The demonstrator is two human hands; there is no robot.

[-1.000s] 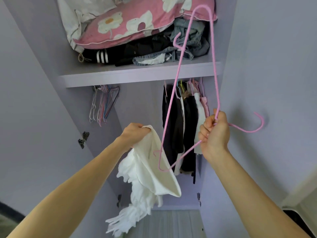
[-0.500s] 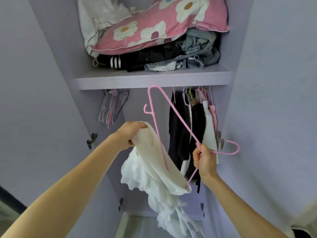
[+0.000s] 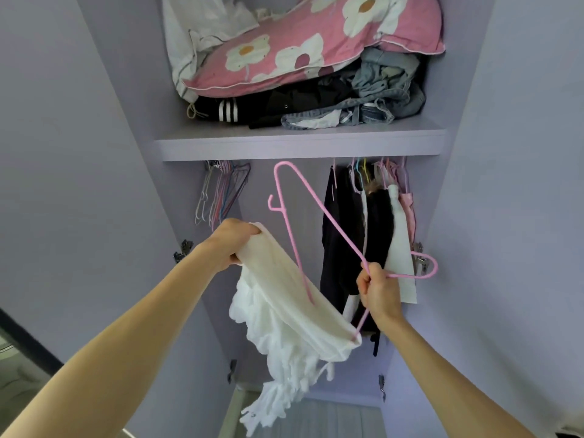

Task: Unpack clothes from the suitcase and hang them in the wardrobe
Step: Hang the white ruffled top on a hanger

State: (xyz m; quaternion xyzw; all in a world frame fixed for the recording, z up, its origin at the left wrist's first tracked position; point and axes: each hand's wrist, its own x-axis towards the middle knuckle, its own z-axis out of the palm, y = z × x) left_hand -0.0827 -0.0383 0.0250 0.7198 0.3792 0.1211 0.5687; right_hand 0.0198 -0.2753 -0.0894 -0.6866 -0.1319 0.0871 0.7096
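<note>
My left hand (image 3: 232, 243) grips the top edge of a white ruffled garment (image 3: 287, 324), which hangs down in front of the open lilac wardrobe (image 3: 300, 143). My right hand (image 3: 377, 290) pinches a pink wire hanger (image 3: 319, 216) near its neck, with the hook pointing right. One end of the hanger is tucked inside the garment's opening; the other end rises toward the shelf. The suitcase is out of view.
Dark and white clothes (image 3: 366, 235) hang on the rail at the right. Several empty hangers (image 3: 221, 191) hang at the rail's left end. On the shelf above lie a pink floral pillow (image 3: 303, 42), black clothing and jeans (image 3: 379, 90).
The hanger has swung down from high beside the shelf to the level of the rail, and one end has gone into the garment. My right hand moved lower and left; the view tilted up.
</note>
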